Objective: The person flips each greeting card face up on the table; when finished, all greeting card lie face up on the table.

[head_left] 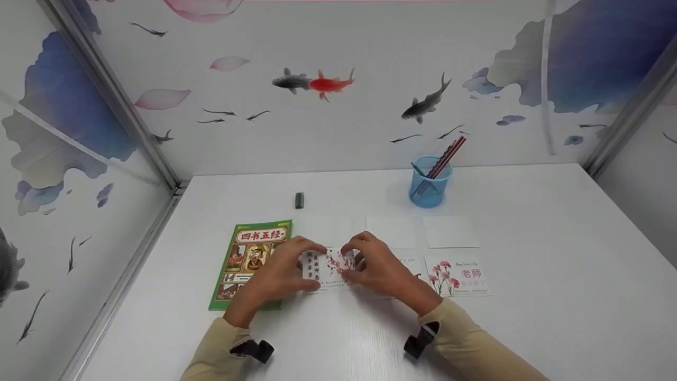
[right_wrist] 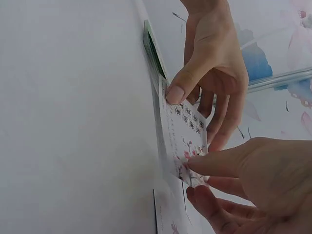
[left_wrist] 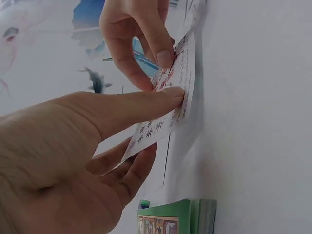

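Observation:
A white greeting card (head_left: 330, 270) with pink blossoms and dark Chinese characters is held between both hands, low over the white table. My left hand (head_left: 280, 272) pinches its left end, thumb on the printed face and fingers underneath, as the left wrist view shows. At the other end my right hand (head_left: 378, 267) pinches the card between thumb and fingers. The right wrist view shows the card (right_wrist: 183, 131) tilted above the tabletop. Partly behind the right hand lies a second printed card (head_left: 412, 263). Farther right is a card with pink carnations (head_left: 458, 276).
Blank white cards (head_left: 450, 232) lie in a row behind the printed ones. A green-bordered book (head_left: 238, 264) lies at the left, partly under the left forearm. Farther back are a small dark green block (head_left: 299, 200) and a blue cup (head_left: 427, 197) holding pencils (head_left: 448, 156).

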The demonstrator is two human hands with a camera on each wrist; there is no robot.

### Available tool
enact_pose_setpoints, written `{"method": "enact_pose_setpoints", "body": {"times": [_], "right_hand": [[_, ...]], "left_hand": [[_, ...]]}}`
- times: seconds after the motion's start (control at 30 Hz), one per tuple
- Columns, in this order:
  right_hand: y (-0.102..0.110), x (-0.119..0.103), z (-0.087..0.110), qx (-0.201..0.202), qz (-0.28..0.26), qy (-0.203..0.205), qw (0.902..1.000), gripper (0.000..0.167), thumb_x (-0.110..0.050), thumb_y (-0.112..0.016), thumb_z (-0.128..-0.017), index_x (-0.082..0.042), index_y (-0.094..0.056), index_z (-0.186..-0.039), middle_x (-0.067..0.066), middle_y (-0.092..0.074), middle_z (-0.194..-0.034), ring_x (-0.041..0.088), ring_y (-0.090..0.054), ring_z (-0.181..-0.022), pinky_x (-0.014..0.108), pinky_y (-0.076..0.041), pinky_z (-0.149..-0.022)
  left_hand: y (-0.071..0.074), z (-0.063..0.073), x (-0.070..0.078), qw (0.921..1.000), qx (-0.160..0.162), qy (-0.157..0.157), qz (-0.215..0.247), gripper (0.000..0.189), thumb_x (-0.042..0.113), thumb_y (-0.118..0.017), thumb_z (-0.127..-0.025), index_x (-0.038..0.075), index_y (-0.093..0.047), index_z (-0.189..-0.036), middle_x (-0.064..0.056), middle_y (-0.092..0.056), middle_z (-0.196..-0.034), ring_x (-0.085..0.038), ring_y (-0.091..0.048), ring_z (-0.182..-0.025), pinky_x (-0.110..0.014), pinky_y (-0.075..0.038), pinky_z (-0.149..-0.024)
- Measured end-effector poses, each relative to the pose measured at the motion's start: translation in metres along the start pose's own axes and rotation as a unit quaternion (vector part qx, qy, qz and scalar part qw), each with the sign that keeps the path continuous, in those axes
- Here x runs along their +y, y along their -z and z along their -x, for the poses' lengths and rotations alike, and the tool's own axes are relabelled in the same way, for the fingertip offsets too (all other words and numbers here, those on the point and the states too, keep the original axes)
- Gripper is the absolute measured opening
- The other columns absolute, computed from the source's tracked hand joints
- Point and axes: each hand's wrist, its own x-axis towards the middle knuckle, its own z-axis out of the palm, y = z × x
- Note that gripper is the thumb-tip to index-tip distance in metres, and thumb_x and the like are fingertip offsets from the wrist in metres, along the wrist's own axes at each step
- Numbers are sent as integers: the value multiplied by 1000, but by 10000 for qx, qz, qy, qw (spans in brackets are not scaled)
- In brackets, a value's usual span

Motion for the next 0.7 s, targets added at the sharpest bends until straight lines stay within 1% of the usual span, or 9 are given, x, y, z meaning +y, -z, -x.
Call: {"method": "enact_pose_setpoints", "body": {"times": [0.07,0.13,0.23,0.37,0.5,0.7], "right_hand": [[0,0,0,-184,203,-16,9996,43,-13,-89,-90,-3,-71,-129,13,-59,-135,19,-71,-98,33,-63,-84],[0,0,0,-339,402,-49,9986,52,-17,-92,-88,-2,-71,-132,15,-58,-138,21,-69,-99,36,-62,-86],[0,-1,1,-511,721,-153,9960,57,-25,-95,-85,-5,-72,-134,15,-58,-141,27,-65,-114,44,-60,-97],[-1,-2,2,-669,1066,-108,9920,58,-33,-96,-83,-10,-75,-133,16,-62,-139,35,-57,-130,55,-54,-109],[0,-2,3,-781,1311,-48,9883,58,-37,-94,-84,-12,-76,-133,16,-64,-139,38,-56,-130,59,-49,-110],[0,-3,2,-808,1399,-249,9866,58,-39,-93,-85,-15,-75,-135,14,-63,-143,38,-54,-133,61,-43,-111]], "left_hand": [[-1,-1,2,9997,10,-33,-236,59,10,-95,-82,12,-73,-137,-9,-68,-141,-30,-63,-130,-50,-56,-106],[-1,0,4,9992,-42,-37,-396,56,10,-93,-84,10,-74,-136,-13,-66,-143,-35,-62,-134,-54,-54,-110],[0,2,5,9980,-174,-69,-597,54,12,-92,-86,9,-74,-137,-16,-64,-148,-42,-58,-141,-60,-49,-117],[1,5,5,9963,-444,-29,-735,53,13,-91,-86,8,-75,-137,-19,-63,-149,-46,-54,-142,-63,-47,-117],[2,6,7,9950,-672,77,-734,52,14,-89,-88,7,-75,-138,-18,-60,-152,-48,-50,-145,-62,-47,-117],[4,2,11,9930,-754,212,-884,49,15,-89,-87,9,-77,-135,-17,-57,-156,-48,-44,-149,-63,-46,-118]]}}
